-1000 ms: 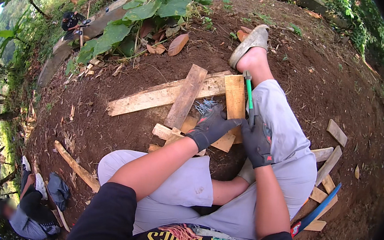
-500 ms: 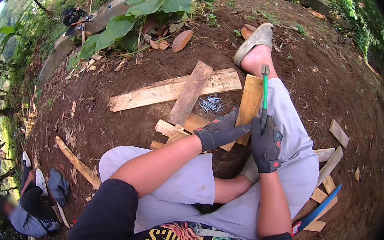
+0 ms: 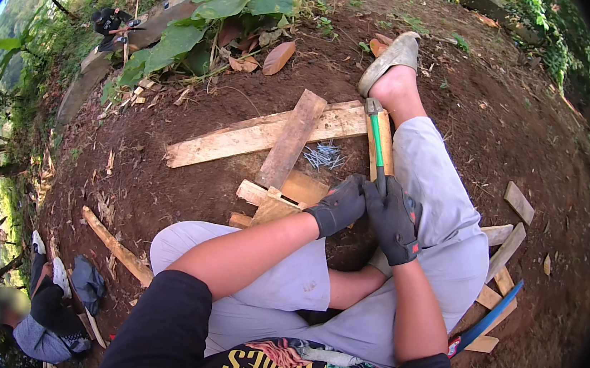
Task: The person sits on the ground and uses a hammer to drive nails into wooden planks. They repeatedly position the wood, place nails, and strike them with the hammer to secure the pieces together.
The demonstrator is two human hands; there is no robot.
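Note:
My right hand [image 3: 393, 223], in a black glove, is wrapped round the dark grip of a hammer [image 3: 377, 141] with a green shaft. The hammer's metal head points away from me, over a wooden board [image 3: 388, 142] lying beside my outstretched leg. Close to its left, my gloved left hand [image 3: 339, 204] has its fingers curled in at the near part of that board. Whatever they pinch is hidden. Beyond my left hand, a pile of nails [image 3: 324, 156] rests near a long plank [image 3: 205, 147] and a darker plank [image 3: 293, 137] crossing it.
Short wood pieces [image 3: 276, 209] lie by my bent left knee, with more offcuts [image 3: 509, 253] on the right. A long blue strip [image 3: 489, 321] leans there. One person [image 3: 49, 331] sits at lower left; another [image 3: 112, 27] is farther off. A stick [image 3: 116, 246] lies on the soil.
The hammer has swung left, its head now over the board's far end. My left hand has curled its fingers and drawn back toward me; my right hand has shifted left, close to it.

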